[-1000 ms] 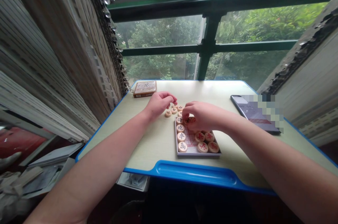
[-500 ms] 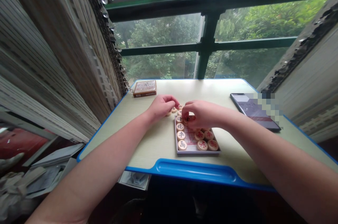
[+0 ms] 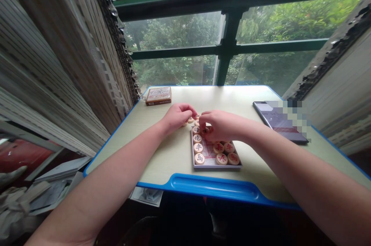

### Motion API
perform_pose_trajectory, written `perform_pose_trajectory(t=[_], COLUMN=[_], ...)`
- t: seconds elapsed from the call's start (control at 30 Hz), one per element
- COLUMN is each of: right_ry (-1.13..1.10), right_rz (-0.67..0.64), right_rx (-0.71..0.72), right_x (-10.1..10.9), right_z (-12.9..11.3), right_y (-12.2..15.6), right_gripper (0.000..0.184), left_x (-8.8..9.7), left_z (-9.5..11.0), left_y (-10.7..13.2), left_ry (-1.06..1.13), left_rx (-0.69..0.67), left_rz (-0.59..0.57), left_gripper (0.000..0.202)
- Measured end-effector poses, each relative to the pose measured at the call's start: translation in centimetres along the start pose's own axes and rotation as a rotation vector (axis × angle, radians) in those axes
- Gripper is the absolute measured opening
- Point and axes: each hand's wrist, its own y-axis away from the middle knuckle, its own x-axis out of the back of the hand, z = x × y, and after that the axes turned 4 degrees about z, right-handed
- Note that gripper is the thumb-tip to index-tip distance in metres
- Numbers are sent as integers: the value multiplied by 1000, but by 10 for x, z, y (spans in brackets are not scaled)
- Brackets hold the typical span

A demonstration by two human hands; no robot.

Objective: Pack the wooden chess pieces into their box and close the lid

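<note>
A shallow grey box [image 3: 216,165] lies near the table's front edge and holds several round wooden chess pieces [image 3: 198,147] with red or black characters. My right hand [image 3: 220,124] hovers over the box's far end, fingers curled and pinched on a chess piece. My left hand [image 3: 176,116] rests just left of it, fingers curled over a few loose pieces [image 3: 190,120] on the table beyond the box; what they hold, if anything, is hidden.
The table [image 3: 162,153] is pale with a blue rim and a grooved front lip. A flat brown box lid [image 3: 158,95] lies at the far left corner. A dark phone [image 3: 278,121] lies at the right. A window with green bars stands behind.
My left hand has closed in over the loose pieces. My right hand has stayed over the box's far end, shifting slightly. The view has dipped a little.
</note>
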Motion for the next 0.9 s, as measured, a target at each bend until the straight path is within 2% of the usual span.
perform_pose_trajectory(t=[0.43, 0.67, 0.8, 0.9], right_ry=[21, -59, -83, -42], right_rz=[28, 34, 110, 245], right_rx=[11, -7, -30, -156], right_x=[-3, 0, 8, 10], right_z=[1, 1, 8, 23], right_y=[-2, 1, 0, -3], right_gripper=[16, 14, 15, 17], left_x=[0, 0, 3, 5], left_z=[-2, -3, -4, -6], left_y=[0, 0, 1, 2], left_ry=[-39, -112, -245, -320], left_rx=[-33, -62, -171, -218], left_rz=[-2, -33, -37, -11], left_gripper=[18, 18, 20, 21])
